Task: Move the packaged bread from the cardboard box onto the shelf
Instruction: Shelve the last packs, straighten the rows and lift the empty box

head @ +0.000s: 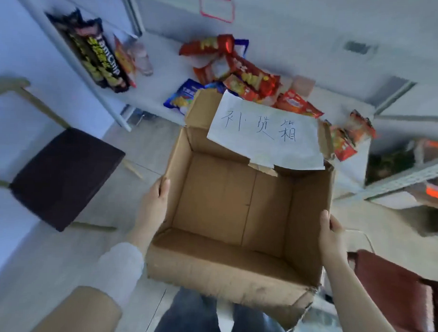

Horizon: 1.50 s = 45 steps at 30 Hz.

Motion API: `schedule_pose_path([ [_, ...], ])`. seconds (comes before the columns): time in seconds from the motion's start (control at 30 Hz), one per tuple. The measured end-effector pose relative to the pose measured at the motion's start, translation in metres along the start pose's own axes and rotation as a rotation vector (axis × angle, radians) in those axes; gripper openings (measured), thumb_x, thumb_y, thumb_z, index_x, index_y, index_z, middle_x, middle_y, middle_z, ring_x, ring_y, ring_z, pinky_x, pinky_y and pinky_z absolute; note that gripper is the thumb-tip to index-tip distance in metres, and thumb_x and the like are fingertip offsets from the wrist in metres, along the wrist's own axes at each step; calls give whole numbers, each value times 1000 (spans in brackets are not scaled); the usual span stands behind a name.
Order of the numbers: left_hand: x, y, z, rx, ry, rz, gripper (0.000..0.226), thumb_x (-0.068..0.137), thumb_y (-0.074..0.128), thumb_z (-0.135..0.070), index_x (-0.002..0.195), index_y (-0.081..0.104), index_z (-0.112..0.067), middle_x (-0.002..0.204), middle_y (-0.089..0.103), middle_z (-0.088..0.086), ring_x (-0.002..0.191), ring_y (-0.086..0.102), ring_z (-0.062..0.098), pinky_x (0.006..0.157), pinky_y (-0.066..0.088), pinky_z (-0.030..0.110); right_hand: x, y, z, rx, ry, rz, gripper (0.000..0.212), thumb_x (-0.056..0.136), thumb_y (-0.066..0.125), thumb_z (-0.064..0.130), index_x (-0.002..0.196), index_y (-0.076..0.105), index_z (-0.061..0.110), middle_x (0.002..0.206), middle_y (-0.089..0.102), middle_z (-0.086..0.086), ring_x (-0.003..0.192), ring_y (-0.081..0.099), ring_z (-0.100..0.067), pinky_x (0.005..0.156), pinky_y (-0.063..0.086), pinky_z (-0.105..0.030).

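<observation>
The left hand grips the left wall of the cardboard box, with the thumb laid over the rim. The right hand grips the opposite wall, thumb at the rim and fingers curled against the outer face. The box's bare floor shows between the two hands. Forward of both hands, the far flap carries a white paper sheet with handwritten characters. The packaged bread lies in a loose heap on the shelf, beyond the flap and well apart from both hands. A dark chair seat stands outboard of the left hand, and a red chair seat stands outboard of the right hand.
</observation>
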<state>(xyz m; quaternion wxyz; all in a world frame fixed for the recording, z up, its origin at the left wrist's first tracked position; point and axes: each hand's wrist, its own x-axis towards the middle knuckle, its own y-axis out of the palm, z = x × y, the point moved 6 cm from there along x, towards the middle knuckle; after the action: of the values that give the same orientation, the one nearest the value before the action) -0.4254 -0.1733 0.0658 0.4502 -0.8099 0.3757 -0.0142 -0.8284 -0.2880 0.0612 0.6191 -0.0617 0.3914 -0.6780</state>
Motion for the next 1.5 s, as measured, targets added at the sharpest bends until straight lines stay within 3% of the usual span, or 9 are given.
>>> schedule_pose_path([
  [0.07,19,-49,37,-67,-46,-67,51,97,27,-46,130,49,-14,118,61,17,109,55,37,80,35,35,-2,55,52,-4,-56,80,34,98,36,36,83,58,15,75,50,-4,78,45,-19,74,32,-32],
  [0.13,36,-94,72,-111,-108,-158,50,98,27,-44,131,48,-14,123,59,17,115,52,38,88,38,41,-3,110,100,-14,-104,161,39,97,39,37,108,62,6,95,58,-12,93,53,-23,82,37,-34],
  [0.27,57,-162,132,-211,-272,-319,48,97,27,-46,136,44,-23,132,55,11,120,49,36,101,36,45,-15,206,193,-84,-206,306,51,96,39,42,133,50,9,136,52,-14,125,47,-33,104,36,-41],
  [0.47,86,-243,204,-383,-510,-534,52,97,26,-48,140,38,-21,141,46,11,129,41,34,106,31,43,-46,361,338,-215,-544,539,45,99,36,32,131,50,3,134,51,-22,127,45,-35,106,32,-40],
  [0.73,123,-314,279,-473,-691,-793,47,98,32,-43,134,46,-18,137,51,9,127,44,31,104,33,40,-109,539,466,-321,-791,774,46,100,32,33,134,47,5,139,48,-16,130,41,-31,108,29,-38],
  [0.97,198,-328,363,-483,-827,-798,48,97,30,-45,134,46,-17,133,54,11,124,46,33,103,35,44,-126,690,489,-521,-812,826,55,97,25,49,140,38,18,142,45,-12,131,40,-31,108,32,-48],
  [1.1,239,-311,406,-479,-872,-780,44,98,32,-42,130,50,-17,127,58,11,119,50,33,95,37,38,-115,755,477,-534,-758,845,51,99,27,42,140,39,14,142,44,-13,131,40,-31,105,32,-44],
  [1.27,261,-270,435,-503,-971,-721,40,97,34,-40,125,53,-18,120,62,13,111,54,34,85,37,35,-101,791,459,-662,-780,856,49,100,26,36,136,43,6,133,51,-19,123,46,-33,99,37,-42],
  [1.5,274,-254,452,-482,-1033,-697,41,98,34,-39,129,51,-17,125,60,13,116,52,34,93,39,40,-91,820,445,-750,-720,824,51,99,24,39,138,40,10,135,49,-19,124,45,-35,101,35,-46],
])
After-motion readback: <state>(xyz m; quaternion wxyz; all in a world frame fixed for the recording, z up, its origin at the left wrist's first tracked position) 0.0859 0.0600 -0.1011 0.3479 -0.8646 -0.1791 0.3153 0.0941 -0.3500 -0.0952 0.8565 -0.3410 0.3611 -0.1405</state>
